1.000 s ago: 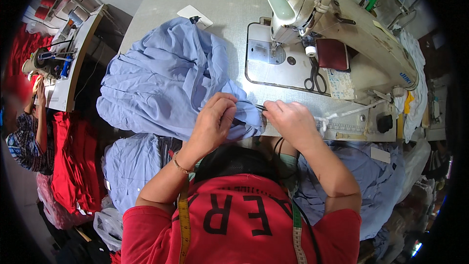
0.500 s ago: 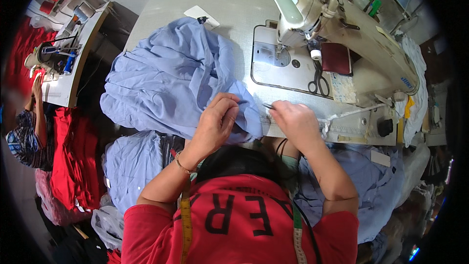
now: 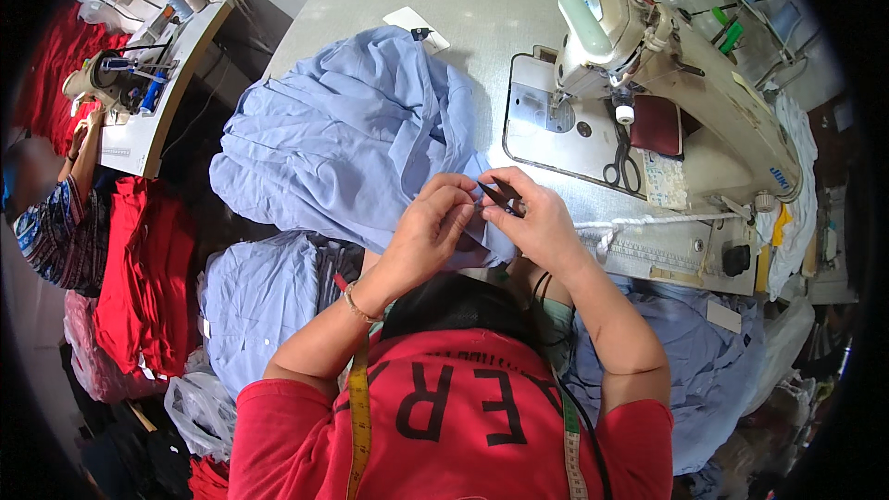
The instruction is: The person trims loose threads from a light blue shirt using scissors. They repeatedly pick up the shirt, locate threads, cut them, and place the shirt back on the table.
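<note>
Pale grey worktable runs ahead of the grip. Second sewing table stands well off to its left. Sewing machine sits ahead-right. Blue garment is heaped on the worktable, ahead-left, reaching under the hands. Right hand grasps black snips, blades parted, tips toward the left hand; that one's curled at the garment, can't tell if pinching.

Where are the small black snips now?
In the head view, the black snips are near centre, in the right hand, beside the left hand and the blue garment.
</note>
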The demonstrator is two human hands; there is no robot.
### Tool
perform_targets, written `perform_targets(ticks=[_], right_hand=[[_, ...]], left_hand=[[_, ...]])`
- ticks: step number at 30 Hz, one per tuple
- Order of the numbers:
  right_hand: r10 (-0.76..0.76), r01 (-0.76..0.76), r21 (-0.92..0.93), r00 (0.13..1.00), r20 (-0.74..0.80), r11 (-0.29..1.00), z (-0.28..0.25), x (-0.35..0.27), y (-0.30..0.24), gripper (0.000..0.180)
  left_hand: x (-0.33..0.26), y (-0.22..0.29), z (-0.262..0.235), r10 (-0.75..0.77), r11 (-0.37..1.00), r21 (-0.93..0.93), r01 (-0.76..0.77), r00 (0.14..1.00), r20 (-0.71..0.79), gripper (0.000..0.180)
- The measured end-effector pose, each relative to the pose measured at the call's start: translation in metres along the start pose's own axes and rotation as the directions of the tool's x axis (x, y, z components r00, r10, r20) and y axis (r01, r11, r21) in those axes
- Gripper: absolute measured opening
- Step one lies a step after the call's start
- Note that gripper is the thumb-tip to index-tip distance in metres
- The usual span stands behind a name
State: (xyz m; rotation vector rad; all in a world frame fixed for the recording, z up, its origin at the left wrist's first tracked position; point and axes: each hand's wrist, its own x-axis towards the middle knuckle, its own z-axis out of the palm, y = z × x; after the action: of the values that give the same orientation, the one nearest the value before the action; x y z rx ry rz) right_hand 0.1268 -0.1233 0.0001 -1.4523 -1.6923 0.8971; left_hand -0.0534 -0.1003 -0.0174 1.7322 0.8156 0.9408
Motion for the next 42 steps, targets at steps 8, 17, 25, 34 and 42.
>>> perform_targets(ticks=[8,17,25,34,42], right_hand=[[0.025,-0.024,0.015,0.999,-0.02,1.0,-0.007,-0.008,0.008,0.023],[-0.168,0.152,-0.411,0.986,-0.004,0.899,-0.02,-0.019,-0.001,0.022],[0.186,-0.162,0.425,0.983,-0.015,0.891,-0.031,-0.024,-0.011,0.023],[0.158,-0.153,0.329,0.987,0.012,0.932,-0.037,-0.032,-0.024,0.024],[0.047,-0.032,-0.127,0.992,0.121,0.991,-0.02,-0.034,-0.015,0.027]], left_hand=[[-0.005,0.006,0.007,0.151,0.971,0.19,-0.146,0.988,-0.013,0.004],[-0.006,0.003,0.012,0.261,0.93,0.266,-0.254,0.965,0.01,0.008],[-0.002,0.01,0.014,0.117,0.973,0.208,-0.103,0.992,-0.053,0.009],[0.007,0.026,0.004,0.277,0.841,0.492,-0.225,0.96,-0.035,0.007],[-0.011,0.012,0.011,-0.006,0.998,0.057,0.012,0.994,-0.114,0.005]])
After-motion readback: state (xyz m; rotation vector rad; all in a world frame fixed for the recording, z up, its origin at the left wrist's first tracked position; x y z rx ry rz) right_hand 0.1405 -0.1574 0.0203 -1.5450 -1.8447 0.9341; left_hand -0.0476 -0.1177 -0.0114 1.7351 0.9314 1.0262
